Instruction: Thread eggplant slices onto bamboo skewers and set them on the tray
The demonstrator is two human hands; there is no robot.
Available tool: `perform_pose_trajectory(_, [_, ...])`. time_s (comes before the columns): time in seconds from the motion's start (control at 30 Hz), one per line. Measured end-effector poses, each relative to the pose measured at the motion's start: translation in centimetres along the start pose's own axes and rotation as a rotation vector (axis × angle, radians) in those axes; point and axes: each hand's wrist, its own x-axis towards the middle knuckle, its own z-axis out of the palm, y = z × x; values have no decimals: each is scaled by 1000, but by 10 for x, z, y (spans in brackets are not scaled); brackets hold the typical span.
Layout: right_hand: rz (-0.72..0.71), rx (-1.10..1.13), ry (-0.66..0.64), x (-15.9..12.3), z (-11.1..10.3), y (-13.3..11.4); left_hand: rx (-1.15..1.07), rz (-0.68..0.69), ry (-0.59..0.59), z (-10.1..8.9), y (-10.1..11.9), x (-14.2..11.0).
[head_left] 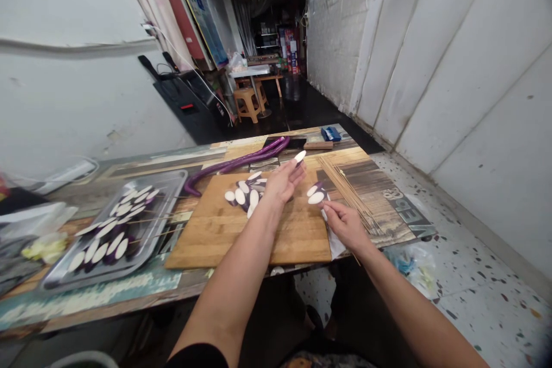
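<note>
My left hand (283, 179) hovers over the wooden cutting board (224, 230) and pinches one white eggplant slice (299, 156) at its fingertips. My right hand (345, 223) is closed on a thin bamboo skewer with two eggplant slices (315, 194) threaded on it, just off the board's right edge. A small pile of cut slices (245, 192) lies on the board's far side. Whole long purple eggplants (241, 162) lie behind the board.
A metal tray (172, 195) at the left holds several skewered eggplant slices. A bundle of bare bamboo skewers (349, 184) lies right of the board. A blue box (330, 134) and a dark phone sit at the far edge. Plastic bags lie at the far left.
</note>
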Motion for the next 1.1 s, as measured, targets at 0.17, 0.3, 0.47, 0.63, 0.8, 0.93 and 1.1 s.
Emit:
perform_pose_trajectory(0.17, [-6, -19, 4, 0, -1, -2, 2, 6, -15, -1, 0, 1])
perform_pose_trajectory(0.3, [-12, -16, -3, 0, -1, -4, 18, 17, -10, -1, 1, 1])
perform_pose_trajectory(0.47, [-12, -18, -7, 0, -1, -1, 45, 34, 1, 0, 1, 0])
perform_pose_trajectory(0.63, [-7, -28, -10, 1, 0, 3, 67, 43, 1, -2, 1, 2])
perform_pose_trajectory(0.8, [-7, -30, -7, 2, 0, 4, 114, 58, -6, -2, 1, 1])
perform_pose_trajectory(0.93, [0, -16, -4, 2, 1, 4, 142, 62, -11, -1, 0, -1])
perform_pose_trajectory(1.1, [-6, -9, -8, 2, 0, 1, 133, 52, -21, 0, 0, -3])
